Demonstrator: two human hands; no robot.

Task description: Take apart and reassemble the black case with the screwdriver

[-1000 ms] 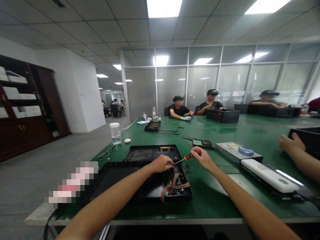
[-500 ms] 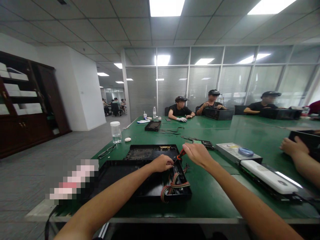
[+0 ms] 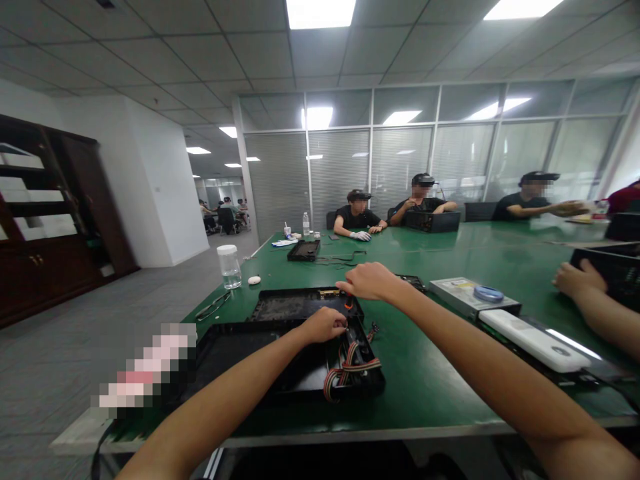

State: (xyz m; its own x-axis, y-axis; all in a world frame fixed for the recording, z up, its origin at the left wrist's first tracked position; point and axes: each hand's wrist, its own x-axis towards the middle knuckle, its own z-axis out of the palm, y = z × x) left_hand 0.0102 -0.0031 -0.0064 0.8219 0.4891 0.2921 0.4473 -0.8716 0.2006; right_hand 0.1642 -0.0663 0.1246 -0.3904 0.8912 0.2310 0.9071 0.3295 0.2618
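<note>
A black metal casing point(image 3: 235, 347) lies on the table before me, its inside facing up. My left hand point(image 3: 324, 325) is closed over its right part, the fingertips pinched near the far right corner; what they pinch is hidden. Just above that corner, my right hand point(image 3: 371, 281) is closed around a red-and-black screwdriver point(image 3: 349, 305) pointing down, its tip close to my left fingertips. A striped ribbon cable point(image 3: 353, 368) loops over the casing's right end. Behind it sits another shallow black tray point(image 3: 287, 305).
To the right are a metal drive box point(image 3: 463, 297) with a blue roll point(image 3: 489, 294) and a white device point(image 3: 535, 340). A co-worker's hand point(image 3: 580, 277) is beyond. Glasses point(image 3: 214, 305) and a jar point(image 3: 229, 267) stand left. Other people sit across the green table point(image 3: 425, 393).
My right hand has shifted slightly left and up and turned, so it now covers more of the screwdriver. The left hand keeps its place on the casing. The view has shifted a little.
</note>
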